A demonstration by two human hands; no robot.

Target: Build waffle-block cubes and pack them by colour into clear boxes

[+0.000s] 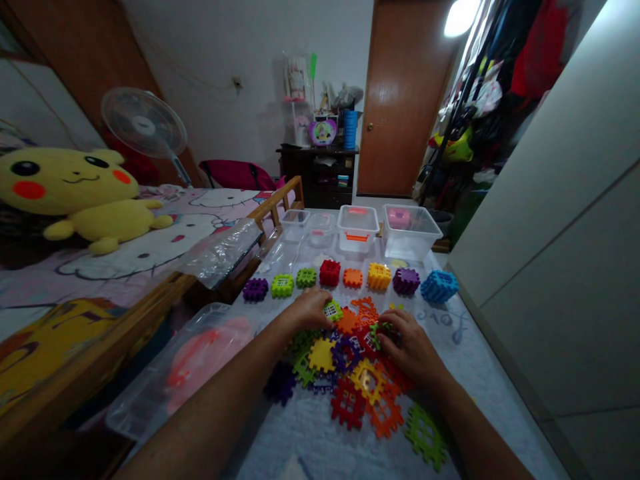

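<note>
My left hand (313, 310) holds a light green windowed tile (333, 311) between thumb and fingers, at the upper left of a loose pile. Over the pile's right side, my right hand (403, 337) has its fingers closed on a green tile (376, 335), partly hidden by them. Beneath and between the hands lie interlocking tiles, among them a yellow one (322, 355), a dark red one (349, 403) and an orange one (386, 413). A green tile (425, 437) lies near my right forearm. Behind the pile runs a row of stacks, including red (330, 273), yellow (379, 276) and blue (440, 287).
Clear plastic bins (413, 233) stand at the table's far end. A transparent lid or tray (145, 400) lies to the left, beside the wooden bed rail (95, 347). A white cabinet (560, 267) flanks the right side. A yellow plush toy (95, 197) sits on the bed.
</note>
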